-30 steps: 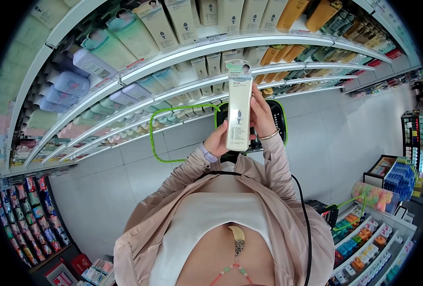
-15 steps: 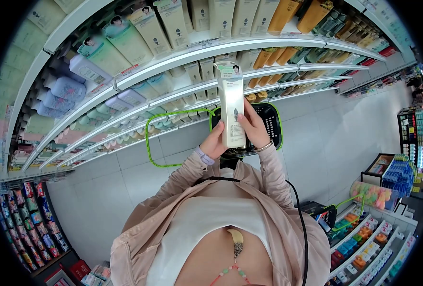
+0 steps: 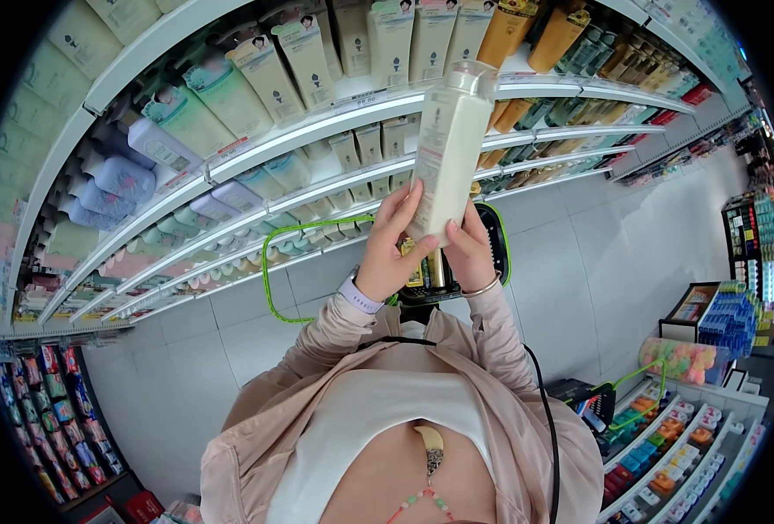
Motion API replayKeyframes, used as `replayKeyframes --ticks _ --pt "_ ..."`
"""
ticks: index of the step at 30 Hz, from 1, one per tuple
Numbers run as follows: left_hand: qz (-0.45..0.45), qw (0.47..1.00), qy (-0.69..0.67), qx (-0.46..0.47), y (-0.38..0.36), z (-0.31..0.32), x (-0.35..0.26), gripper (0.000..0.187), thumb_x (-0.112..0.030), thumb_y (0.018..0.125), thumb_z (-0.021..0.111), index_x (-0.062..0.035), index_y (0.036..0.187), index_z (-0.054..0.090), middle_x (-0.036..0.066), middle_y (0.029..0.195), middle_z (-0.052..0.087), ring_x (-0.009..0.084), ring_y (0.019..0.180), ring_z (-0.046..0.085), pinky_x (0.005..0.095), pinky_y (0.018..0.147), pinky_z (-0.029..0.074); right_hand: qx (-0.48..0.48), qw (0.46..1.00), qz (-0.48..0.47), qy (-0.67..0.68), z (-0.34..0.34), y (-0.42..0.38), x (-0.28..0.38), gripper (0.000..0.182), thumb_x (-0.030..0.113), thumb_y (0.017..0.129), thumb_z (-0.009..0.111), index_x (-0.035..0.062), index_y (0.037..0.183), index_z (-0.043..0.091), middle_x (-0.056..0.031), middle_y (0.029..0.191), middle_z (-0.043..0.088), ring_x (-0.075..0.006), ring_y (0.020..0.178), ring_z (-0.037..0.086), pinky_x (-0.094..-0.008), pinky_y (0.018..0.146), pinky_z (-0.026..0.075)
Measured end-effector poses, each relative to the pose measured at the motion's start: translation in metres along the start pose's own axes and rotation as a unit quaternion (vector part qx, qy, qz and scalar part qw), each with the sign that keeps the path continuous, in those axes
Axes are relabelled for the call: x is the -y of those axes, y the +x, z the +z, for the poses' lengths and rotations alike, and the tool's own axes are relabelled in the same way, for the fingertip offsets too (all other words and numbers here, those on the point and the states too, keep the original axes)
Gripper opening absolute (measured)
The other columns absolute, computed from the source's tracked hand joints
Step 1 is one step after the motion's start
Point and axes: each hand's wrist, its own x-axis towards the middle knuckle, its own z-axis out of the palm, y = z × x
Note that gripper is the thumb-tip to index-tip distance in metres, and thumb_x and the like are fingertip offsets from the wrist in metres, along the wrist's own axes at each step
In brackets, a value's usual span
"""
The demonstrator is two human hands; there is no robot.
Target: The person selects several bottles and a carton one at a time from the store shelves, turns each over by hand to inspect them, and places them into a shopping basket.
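A tall cream-coloured bottle point(image 3: 458, 144) with a clear top is held up in both hands, tilted slightly to the right. My left hand point(image 3: 390, 249) is closed around its lower left side, thumb near the base. Against the lower right side, the fingers of my right hand point(image 3: 469, 251) grip the bottle close to its bottom. Printed text shows on the left face of the bottle, too blurred to read. Behind and below the hands is a black shopping basket point(image 3: 498, 240) with a green rim, holding a few items partly hidden by my hands.
Curved-looking shelves point(image 3: 317, 118) of bottles and tubes stretch across the front. The basket's green handle point(image 3: 268, 272) sticks out left. A second black basket point(image 3: 595, 397) stands behind on the right, near a low display rack point(image 3: 666, 454). Snack-like packets point(image 3: 59, 410) fill a left rack.
The bottle has been turned so another face shows, and it has moved slightly up and right. My left hand has shifted higher along its side. More of the basket's contents shows.
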Motion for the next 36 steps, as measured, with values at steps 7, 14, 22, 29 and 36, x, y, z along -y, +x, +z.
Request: replayKeyframes --ticks 7,14,22,29,36 --pt "0.097 0.969 0.223 -0.045 0.001 -0.001 -0.029 0.094 -0.027 0.060 0.076 -0.0044 0.134 0.025 0.010 0.127 0.044 0.0225 0.093 0.044 0.0271 0.072 0.042 0.059 0.991 -0.028 0.116 0.020 0.001 0.021 0.063 0.019 0.085 0.050 0.0062 0.135 0.014 -0.0120 0.132 0.032 -0.0266 0.121 0.036 -0.0414 0.099 0.032" --pt "0.142 0.956 0.246 -0.079 -0.012 0.011 -0.022 0.108 -0.033 0.055 0.079 0.0024 0.134 0.015 0.009 0.123 0.050 0.0158 0.087 0.045 0.0222 0.060 0.040 0.059 0.980 0.021 0.190 0.011 -0.004 0.015 0.059 0.031 0.089 0.040 0.0062 0.135 0.014 -0.0137 0.133 0.032 -0.0277 0.118 0.040 -0.0419 0.094 0.038" --pt "0.167 0.945 0.256 -0.117 -0.025 0.023 -0.013 0.111 -0.029 0.051 0.083 0.0041 0.133 0.016 0.009 0.120 0.052 0.0136 0.087 0.045 0.0220 0.058 0.037 0.058 0.986 0.025 0.157 0.009 -0.007 0.020 0.057 0.030 0.087 0.041 0.0025 0.133 0.021 -0.0175 0.128 0.039 -0.0275 0.114 0.044 -0.0378 0.093 0.039" --pt "0.182 0.948 0.233 -0.123 -0.026 0.027 -0.005 0.113 -0.023 0.050 0.084 0.0032 0.134 0.013 0.011 0.121 0.051 0.0117 0.089 0.049 0.0213 0.063 0.037 0.063 0.985 0.019 0.159 0.005 -0.008 0.020 0.059 0.031 0.086 0.043 0.0018 0.133 0.021 -0.0185 0.128 0.038 -0.0274 0.114 0.044 -0.0374 0.094 0.038" --pt "0.179 0.949 0.232 -0.116 -0.026 0.028 -0.005 0.115 -0.024 0.051 0.083 0.0043 0.135 0.010 0.013 0.121 0.051 0.0121 0.091 0.050 0.0213 0.064 0.038 0.070 0.986 0.016 0.153 0.005 -0.009 0.022 0.060 0.032 0.086 0.043 0.0020 0.133 0.021 -0.0183 0.129 0.037 -0.0273 0.113 0.045 -0.0375 0.092 0.040"
